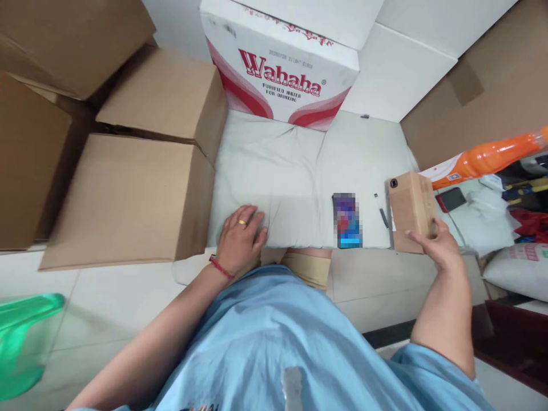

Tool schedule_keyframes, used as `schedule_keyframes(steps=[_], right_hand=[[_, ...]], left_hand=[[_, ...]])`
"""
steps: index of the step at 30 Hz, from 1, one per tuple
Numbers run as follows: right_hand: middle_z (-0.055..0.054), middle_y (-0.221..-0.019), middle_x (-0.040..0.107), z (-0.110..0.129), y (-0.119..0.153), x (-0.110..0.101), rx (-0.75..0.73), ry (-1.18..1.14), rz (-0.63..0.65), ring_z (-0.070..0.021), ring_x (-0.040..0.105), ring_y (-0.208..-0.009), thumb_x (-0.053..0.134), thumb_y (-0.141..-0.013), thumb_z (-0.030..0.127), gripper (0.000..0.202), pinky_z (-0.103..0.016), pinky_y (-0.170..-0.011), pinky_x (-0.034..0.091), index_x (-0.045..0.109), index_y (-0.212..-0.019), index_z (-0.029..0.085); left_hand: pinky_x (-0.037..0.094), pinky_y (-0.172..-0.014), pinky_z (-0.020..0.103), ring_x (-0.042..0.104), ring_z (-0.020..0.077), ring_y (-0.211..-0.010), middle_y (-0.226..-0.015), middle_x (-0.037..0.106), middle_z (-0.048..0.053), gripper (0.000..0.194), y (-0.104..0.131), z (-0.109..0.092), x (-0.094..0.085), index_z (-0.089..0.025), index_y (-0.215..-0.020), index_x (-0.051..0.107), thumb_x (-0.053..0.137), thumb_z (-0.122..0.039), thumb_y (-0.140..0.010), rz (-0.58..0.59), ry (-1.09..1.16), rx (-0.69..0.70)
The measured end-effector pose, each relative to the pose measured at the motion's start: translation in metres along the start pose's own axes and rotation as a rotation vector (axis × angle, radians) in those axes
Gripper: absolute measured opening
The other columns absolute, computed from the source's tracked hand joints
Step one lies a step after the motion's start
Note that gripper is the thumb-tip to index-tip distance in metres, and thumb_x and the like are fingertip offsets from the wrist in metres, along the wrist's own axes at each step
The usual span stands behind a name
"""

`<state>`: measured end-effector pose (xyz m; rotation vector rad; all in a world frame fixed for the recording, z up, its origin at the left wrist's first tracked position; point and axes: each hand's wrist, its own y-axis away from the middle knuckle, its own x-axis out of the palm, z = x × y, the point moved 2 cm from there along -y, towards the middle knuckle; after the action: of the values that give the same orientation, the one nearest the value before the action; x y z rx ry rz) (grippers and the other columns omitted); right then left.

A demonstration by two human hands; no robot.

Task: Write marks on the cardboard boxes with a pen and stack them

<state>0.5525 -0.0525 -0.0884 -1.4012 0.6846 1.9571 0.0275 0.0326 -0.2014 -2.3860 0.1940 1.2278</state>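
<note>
My left hand lies palm down at the near edge of the pale cloth-covered table, fingers slightly apart and holding nothing. It wears a ring and a red wrist string. At the right, my right hand grips a small brown cardboard box, thumb on the near side and fingers around the right side. The box stands by the table's near right corner. Just left of it lies a slim dark pen-like item. Between the hands, nearer the right one, lies a phone with a blurred, lit screen.
A white and red Wahaha water carton stands at the back. Large cardboard boxes are stacked on the left. Beyond the small box are an orange bottle, a dark red-edged device and plastic bags. A green plastic stool-like object is lower left.
</note>
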Motion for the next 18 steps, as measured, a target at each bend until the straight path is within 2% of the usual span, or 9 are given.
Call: schedule_keyframes(steps=[2,4,5,7,9,12,14,16,18], right_hand=[[-0.031,-0.136,0.071,0.007,0.019,-0.009,0.127,-0.327,0.001,-0.0464,0.076,-0.117,0.09,-0.061,0.054,0.115,-0.057,-0.09,0.061,0.051,-0.162,0.017],[-0.031,-0.145,0.068,0.02,0.045,-0.013,0.124,-0.544,0.022,-0.0432,0.076,-0.125,0.08,-0.068,0.057,0.112,-0.053,-0.088,0.062,0.044,-0.167,0.019],[-0.029,-0.151,0.066,0.028,0.061,-0.012,0.083,-0.619,0.05,-0.0414,0.074,-0.13,0.074,-0.072,0.059,0.104,-0.051,-0.089,0.063,0.047,-0.165,0.021],[-0.03,-0.151,0.066,0.05,0.093,-0.002,0.039,-0.805,0.133,-0.0442,0.07,-0.138,0.068,-0.078,0.062,0.085,-0.053,-0.092,0.064,0.062,-0.15,0.019],[-0.026,-0.132,0.077,0.078,0.126,0.017,0.036,-0.844,0.235,-0.0467,0.075,-0.127,0.072,-0.075,0.066,0.077,-0.057,-0.088,0.066,0.071,-0.136,0.018],[-0.015,-0.131,0.081,0.133,0.17,0.056,-0.112,-0.991,0.669,-0.0425,0.076,-0.125,0.079,-0.074,0.068,0.081,-0.058,-0.093,0.067,0.068,-0.141,0.024],[-0.011,-0.131,0.081,0.163,0.191,0.079,-0.16,-1.077,0.878,-0.0372,0.078,-0.121,0.083,-0.076,0.068,0.079,-0.053,-0.094,0.068,0.067,-0.142,0.026],[-0.01,-0.128,0.083,0.179,0.206,0.099,-0.146,-1.141,0.986,-0.0339,0.081,-0.111,0.083,-0.079,0.069,0.072,-0.049,-0.089,0.069,0.069,-0.136,0.027],[-0.009,-0.122,0.084,0.18,0.214,0.116,-0.086,-1.19,1.032,-0.0327,0.083,-0.1,0.082,-0.08,0.071,0.064,-0.047,-0.083,0.07,0.073,-0.126,0.027]], left_hand=[[0.051,-0.118,0.063,0.06,0.0391,-0.143,-0.147,0.068,0.02,0.036,0.007,0.003,0.007,-0.02,-0.133,0.073,0.057,-0.03,-0.103,0.018,-0.008,0.004],[0.05,-0.119,0.064,0.059,0.0392,-0.144,-0.149,0.068,0.021,0.037,0.01,0.004,0.008,-0.019,-0.135,0.073,0.055,-0.029,-0.104,0.026,0.005,0.009],[0.05,-0.119,0.063,0.059,0.0391,-0.144,-0.149,0.068,0.021,0.036,0.01,0.004,0.008,-0.02,-0.134,0.073,0.055,-0.03,-0.104,0.026,0.016,0.006],[0.051,-0.119,0.062,0.061,0.038,-0.143,-0.146,0.069,0.019,0.034,0.009,0.003,0.005,-0.02,-0.131,0.074,0.056,-0.032,-0.105,0.016,0.049,0.0],[0.054,-0.118,0.059,0.064,0.0357,-0.139,-0.141,0.071,0.018,0.032,0.007,0.002,0.0,-0.02,-0.129,0.074,0.057,-0.035,-0.106,-0.011,0.11,-0.013],[0.058,-0.113,0.052,0.068,0.0308,-0.128,-0.134,0.072,0.017,0.034,0.01,-0.004,-0.014,-0.019,-0.131,0.071,0.057,-0.041,-0.109,-0.039,0.251,-0.073],[0.062,-0.108,0.049,0.069,0.0291,-0.126,-0.134,0.071,0.016,0.038,0.015,-0.01,-0.025,-0.02,-0.136,0.068,0.056,-0.045,-0.11,-0.025,0.383,-0.131],[0.065,-0.104,0.047,0.068,0.03,-0.131,-0.141,0.067,0.018,0.046,0.022,-0.018,-0.035,-0.022,-0.146,0.063,0.052,-0.051,-0.112,0.025,0.561,-0.177],[0.066,-0.106,0.05,0.066,0.0331,-0.14,-0.156,0.06,0.02,0.058,0.029,-0.025,-0.042,-0.025,-0.16,0.053,0.047,-0.058,-0.113,0.111,0.755,-0.212]])
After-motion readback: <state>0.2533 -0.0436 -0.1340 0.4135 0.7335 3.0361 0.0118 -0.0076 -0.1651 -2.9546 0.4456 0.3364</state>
